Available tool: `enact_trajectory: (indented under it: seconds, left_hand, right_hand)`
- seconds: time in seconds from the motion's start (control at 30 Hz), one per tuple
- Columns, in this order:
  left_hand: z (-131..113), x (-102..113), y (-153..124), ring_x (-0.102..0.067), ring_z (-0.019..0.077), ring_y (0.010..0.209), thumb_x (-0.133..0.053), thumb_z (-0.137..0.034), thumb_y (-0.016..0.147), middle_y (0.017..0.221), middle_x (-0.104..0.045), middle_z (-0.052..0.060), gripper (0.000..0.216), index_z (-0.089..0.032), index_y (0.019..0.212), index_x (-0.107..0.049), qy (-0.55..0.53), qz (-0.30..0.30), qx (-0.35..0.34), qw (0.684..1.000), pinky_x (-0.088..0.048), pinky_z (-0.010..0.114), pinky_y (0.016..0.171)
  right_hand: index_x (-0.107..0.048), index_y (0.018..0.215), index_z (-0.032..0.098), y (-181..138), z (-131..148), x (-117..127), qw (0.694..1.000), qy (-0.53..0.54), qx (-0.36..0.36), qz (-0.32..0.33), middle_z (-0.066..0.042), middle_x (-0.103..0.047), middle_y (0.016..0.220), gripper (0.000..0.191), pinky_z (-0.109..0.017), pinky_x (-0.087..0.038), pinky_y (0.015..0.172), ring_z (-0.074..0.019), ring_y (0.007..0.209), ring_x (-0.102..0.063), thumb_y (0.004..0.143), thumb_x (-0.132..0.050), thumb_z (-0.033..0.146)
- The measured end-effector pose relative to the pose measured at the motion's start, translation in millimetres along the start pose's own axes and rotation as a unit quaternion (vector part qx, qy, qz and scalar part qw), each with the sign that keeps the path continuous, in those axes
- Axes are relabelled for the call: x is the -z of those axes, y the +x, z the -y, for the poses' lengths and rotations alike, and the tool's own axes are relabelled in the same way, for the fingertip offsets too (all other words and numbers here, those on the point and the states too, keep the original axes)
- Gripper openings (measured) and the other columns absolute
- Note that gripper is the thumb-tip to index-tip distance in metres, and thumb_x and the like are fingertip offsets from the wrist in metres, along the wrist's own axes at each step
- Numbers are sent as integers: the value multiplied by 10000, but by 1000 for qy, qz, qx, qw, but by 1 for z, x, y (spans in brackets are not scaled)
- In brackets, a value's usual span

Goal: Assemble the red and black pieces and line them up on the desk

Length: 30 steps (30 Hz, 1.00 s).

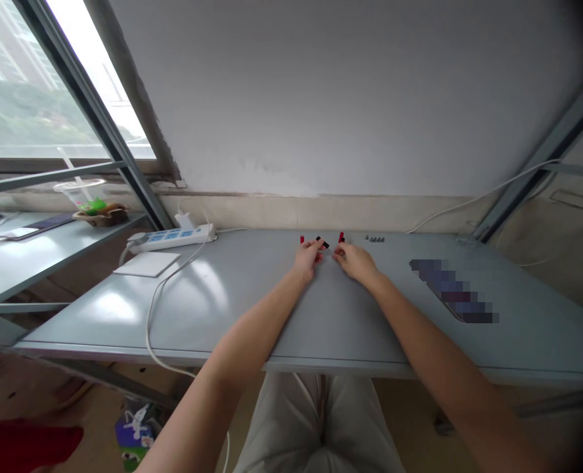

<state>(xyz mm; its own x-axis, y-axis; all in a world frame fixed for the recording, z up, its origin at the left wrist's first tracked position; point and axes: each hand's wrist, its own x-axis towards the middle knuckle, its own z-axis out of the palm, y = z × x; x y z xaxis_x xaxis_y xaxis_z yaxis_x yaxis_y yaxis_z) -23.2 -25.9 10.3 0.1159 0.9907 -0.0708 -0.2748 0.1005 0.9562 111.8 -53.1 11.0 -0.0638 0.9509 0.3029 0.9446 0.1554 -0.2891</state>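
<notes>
Over the far middle of the grey desk, my left hand pinches a small black piece whose end sticks out past the fingertips. A small red piece stands just behind that hand. My right hand is a short gap to the right, its fingers curled together; what lies between them is too small to make out. Right behind its fingertips shows another small red piece with a dark lower part, and whether the hand touches it I cannot tell. Several tiny dark screw-like parts lie in a row further right.
A phone with a blurred screen lies at the right. At the left are a white power strip, a flat white box and a white cable running over the front edge. A plastic cup stands on the neighbouring desk.
</notes>
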Motion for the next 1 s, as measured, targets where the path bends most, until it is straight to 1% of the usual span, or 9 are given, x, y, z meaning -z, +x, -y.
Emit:
enact_trajectory:
  seconds: [0.1, 0.17, 0.2, 0.27, 0.37, 0.43, 0.5, 0.77, 1.0]
  left_hand:
    - [1, 0, 0, -397, 19, 437, -527, -256, 779, 716, -563, 25, 141, -133, 712, -508, 47, -5, -40, 998, -314, 180, 449]
    - [2, 1, 1, -430, 36, 474, -524, -259, 777, 723, -578, 37, 131, -133, 742, -513, 112, -16, -90, 989, -348, 184, 482]
    - [4, 1, 2, -452, 48, 505, -534, -249, 767, 723, -584, 40, 117, -133, 758, -521, 158, -19, -120, 980, -368, 189, 510]
    - [8, 0, 4, -493, 73, 577, -565, -216, 735, 722, -598, 40, 93, -137, 777, -543, 261, -12, -177, 949, -402, 205, 581]
    - [15, -4, 8, -528, 101, 650, -589, -194, 706, 735, -618, 38, 84, -146, 774, -579, 385, 22, -221, 896, -418, 232, 659]
    - [18, -7, 10, -546, 118, 679, -586, -212, 710, 756, -631, 47, 99, -147, 782, -596, 424, 38, -229, 875, -420, 244, 678]
    - [19, -11, 12, -559, 131, 701, -580, -230, 716, 779, -640, 58, 120, -145, 796, -606, 447, 44, -229, 864, -420, 248, 679]
    - [23, -27, 26, -575, 146, 728, -528, -242, 738, 828, -652, 56, 143, -160, 822, -610, 507, 41, -207, 836, -425, 248, 676]
    - [35, -28, 38, -586, 164, 755, -517, -244, 723, 832, -658, 59, 165, -166, 813, -630, 558, 39, -196, 806, -431, 256, 682]
  right_hand:
    - [-618, 856, 187, 2, -8, 3, 1000, -23, -10, 5, -77, -636, 909, 137, -266, -394, 677, -190, 831, -574, 764, -555, 268]
    - [-629, 841, 183, 4, -15, 5, 999, -29, -43, 5, -79, -639, 879, 140, -265, -395, 674, -189, 814, -576, 754, -564, 272]
    - [-633, 839, 181, 5, -19, 5, 997, -27, -65, 3, -79, -642, 853, 147, -264, -396, 668, -189, 800, -579, 754, -562, 276]
    - [-640, 838, 175, 7, -27, 5, 994, -20, -107, -3, -81, -647, 821, 157, -262, -399, 661, -189, 784, -584, 750, -562, 279]
    - [-646, 836, 167, 10, -36, 1, 991, -7, -133, -12, -88, -650, 832, 160, -260, -404, 664, -186, 787, -587, 741, -568, 269]
    - [-647, 835, 167, 11, -40, -3, 990, 4, -142, -13, -86, -651, 831, 160, -259, -405, 662, -182, 781, -589, 742, -566, 269]
    - [-648, 830, 170, 12, -42, -8, 988, 16, -154, -13, -81, -652, 816, 163, -256, -404, 654, -178, 769, -590, 742, -567, 281]
    - [-647, 768, 172, 12, -44, -16, 984, 46, -170, -22, -70, -651, 764, 195, -246, -396, 618, -168, 722, -587, 734, -576, 351]
    - [-659, 759, 184, 13, -45, -17, 984, 40, -171, -20, -60, -656, 757, 181, -241, -401, 620, -166, 722, -594, 714, -597, 348]
